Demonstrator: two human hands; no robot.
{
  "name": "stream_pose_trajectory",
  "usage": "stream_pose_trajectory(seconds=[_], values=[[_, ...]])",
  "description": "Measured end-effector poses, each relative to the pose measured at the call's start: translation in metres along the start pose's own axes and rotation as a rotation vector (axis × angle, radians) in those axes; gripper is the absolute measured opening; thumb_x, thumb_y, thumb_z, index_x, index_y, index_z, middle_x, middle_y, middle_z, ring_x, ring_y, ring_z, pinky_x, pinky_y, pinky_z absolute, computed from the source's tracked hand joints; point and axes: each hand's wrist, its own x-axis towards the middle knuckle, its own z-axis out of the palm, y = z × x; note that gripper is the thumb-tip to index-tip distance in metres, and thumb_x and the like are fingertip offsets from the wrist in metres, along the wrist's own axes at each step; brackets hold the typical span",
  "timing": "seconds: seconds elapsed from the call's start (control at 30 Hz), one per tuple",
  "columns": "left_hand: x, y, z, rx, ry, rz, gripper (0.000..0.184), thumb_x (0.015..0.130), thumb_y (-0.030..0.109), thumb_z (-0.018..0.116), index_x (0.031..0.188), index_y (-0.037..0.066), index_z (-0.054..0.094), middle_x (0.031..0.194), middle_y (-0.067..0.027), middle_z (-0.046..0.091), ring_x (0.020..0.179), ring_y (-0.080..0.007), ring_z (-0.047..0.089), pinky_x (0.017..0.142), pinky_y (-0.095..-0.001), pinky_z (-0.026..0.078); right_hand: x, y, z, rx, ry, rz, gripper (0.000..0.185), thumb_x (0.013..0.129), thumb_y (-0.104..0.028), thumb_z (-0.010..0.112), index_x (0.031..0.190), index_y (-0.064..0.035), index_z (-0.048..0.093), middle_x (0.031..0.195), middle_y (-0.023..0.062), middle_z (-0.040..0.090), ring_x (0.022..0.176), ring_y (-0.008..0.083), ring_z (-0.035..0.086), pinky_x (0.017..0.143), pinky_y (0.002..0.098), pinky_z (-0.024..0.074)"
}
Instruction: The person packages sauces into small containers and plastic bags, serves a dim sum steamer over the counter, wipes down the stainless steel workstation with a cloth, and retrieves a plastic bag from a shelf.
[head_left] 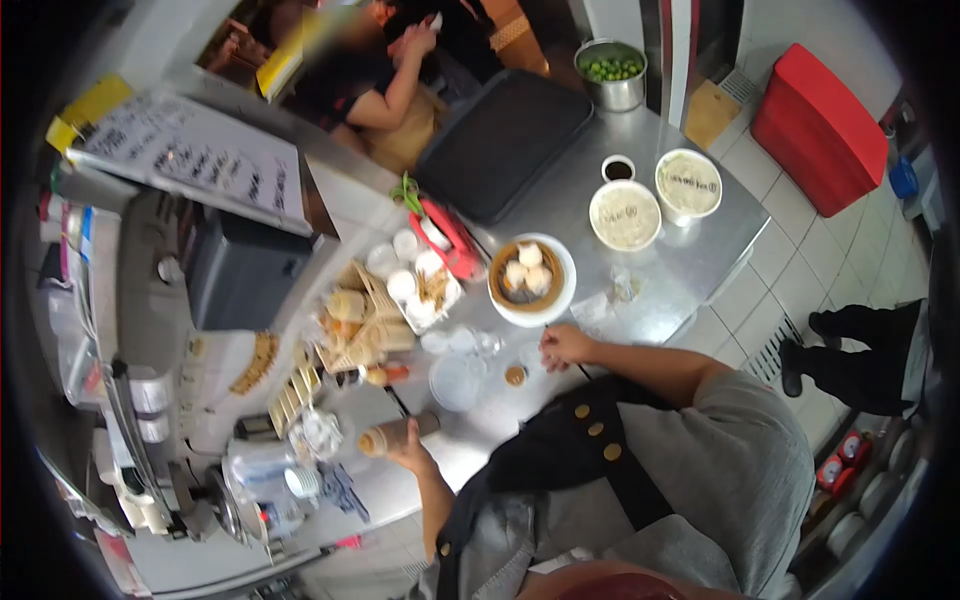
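Left hand: grasps a squeeze bottle. The left hand [411, 450] has its fingers wrapped around the body.
Bottle: the squeeze bottle [402, 436] is tilted well over above the near counter [455, 464], its tip pointing away from the sauce cup; nothing is seen pouring.
Sauce cup: the small sauce cup [515, 375] stands on the counter near the right hand, brown sauce inside and no lid on it, so filling looks begun, perhaps complete; capping is not done.
Right hand: the right hand [565, 347] is over the counter, fingers curled; I cannot tell whether it grips anything.
Clear tub: the clear tub [458, 382] is between the two hands, its contents too faint to tell.
Dumplings: the dumplings [528, 270] sit in a round steamer [500, 291] on a white plate [562, 291], uncovered; they look ready, with nothing packed.
Bowls: the nearer bowl [625, 215] and farther bowl [689, 187] have written-on lids, so they seem finished.
Dark sauce: a dark sauce cup [618, 169] is just beside the bowls, filled, apparently open.
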Motion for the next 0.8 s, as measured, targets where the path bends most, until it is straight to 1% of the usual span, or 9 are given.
stream_pose_trajectory(seconds=[0.17,0.27,0.47,0.53,0.6,0.67,0.7,0.73,0.8], values=[[0.012,-0.021,-0.009,-0.05,-0.041,-0.082,0.078,0.075,0.003,0.087,0.139,-0.005,0.044,0.134,-0.0175,0.053,0.121,-0.0284,0.054,0.106,-0.0432,0.046,0.01,0.008,-0.007,-0.014,-0.047,0.02,0.019,0.098,-0.018,0.055,0.109,-0.0017,0.055,0.093,0.016,0.071,0.073,0.025,0.074,0.054,0.0362,0.0574],[0.006,-0.019,-0.006,0.009,0.044,-0.067,0.08,0.073,0.003,0.089,0.139,-0.003,0.044,0.135,-0.0157,0.053,0.123,-0.0274,0.052,0.109,-0.0413,0.04,0.013,0.011,-0.008,0.001,-0.021,0.057,0.022,0.1,-0.02,0.055,0.112,-0.0014,0.056,0.096,0.0162,0.071,0.075,0.0237,0.074,0.057,0.0346,0.058],[0.007,-0.017,-0.008,-0.065,0.0,-0.105,0.075,0.073,0.004,0.089,0.135,-0.001,0.047,0.13,-0.0152,0.057,0.114,-0.0248,0.058,0.102,-0.0375,0.047,-0.057,-0.012,-0.018,-0.116,-0.014,0.104,0.028,0.099,-0.029,0.062,0.097,-0.0017,0.06,0.086,0.0097,0.068,0.068,0.0173,0.067,0.062,0.0287,0.0545],[0.006,-0.016,-0.011,-0.05,-0.018,-0.175,0.071,0.075,0.001,0.086,0.134,-0.001,0.047,0.128,-0.0153,0.059,0.112,-0.0245,0.059,0.101,-0.0388,0.048,-0.097,0.001,-0.039,-0.176,-0.143,-0.054,0.03,0.099,-0.032,0.065,0.087,-0.0038,0.062,0.077,0.004,0.064,0.064,0.0121,0.057,0.062,0.0269,0.0479],[0.006,-0.011,-0.009,-0.043,-0.083,-0.121,0.071,0.076,0.001,0.085,0.135,-0.003,0.046,0.129,-0.0165,0.058,0.114,-0.0257,0.059,0.102,-0.0398,0.049,-0.149,0.02,-0.066,-0.246,0.006,-0.041,0.031,0.099,-0.031,0.065,0.082,-0.0049,0.063,0.07,0.0032,0.06,0.063,0.0149,0.051,0.064,0.0309,0.0439],[0.007,-0.016,-0.011,-0.052,-0.077,-0.155,0.076,0.075,0.001,0.086,0.139,0.0,0.045,0.136,-0.0136,0.055,0.12,-0.0257,0.056,0.107,-0.0412,0.047,-0.199,0.038,-0.082,-0.663,0.297,-0.164,0.03,0.098,-0.03,0.065,0.082,-0.0046,0.063,0.068,0.0065,0.058,0.064,0.0214,0.054,0.064,0.0352,0.0443],[0.008,-0.018,-0.011,-0.056,-0.072,-0.152,0.075,0.075,0.001,0.086,0.138,0.0,0.046,0.136,-0.0137,0.055,0.119,-0.0257,0.057,0.107,-0.0412,0.047,-0.216,0.043,-0.094,-0.828,0.313,0.03,0.024,0.095,-0.027,0.066,0.091,-0.0036,0.064,0.08,0.0113,0.063,0.078,0.0272,0.059,0.072,0.0358,0.0477],[0.008,-0.021,-0.011,-0.058,-0.058,-0.147,0.074,0.075,0.001,0.086,0.138,0.0,0.046,0.135,-0.0137,0.055,0.119,-0.0256,0.057,0.107,-0.0411,0.047,-0.225,0.062,-0.105,-0.82,0.33,0.036,0.024,0.095,-0.027,0.066,0.091,-0.0036,0.064,0.08,0.0113,0.063,0.078,0.0272,0.059,0.072,0.0358,0.0477],[0.008,-0.019,-0.004,-0.068,-0.07,-0.154,0.074,0.076,0.0,0.085,0.138,0.0,0.045,0.135,-0.0142,0.055,0.119,-0.0261,0.057,0.106,-0.0417,0.047,-0.216,0.103,-0.127,-1.162,0.701,-0.274,0.019,0.094,-0.022,0.065,0.102,-0.005,0.065,0.099,0.0126,0.066,0.1,0.0289,0.06,0.088,0.0394,0.0488]])
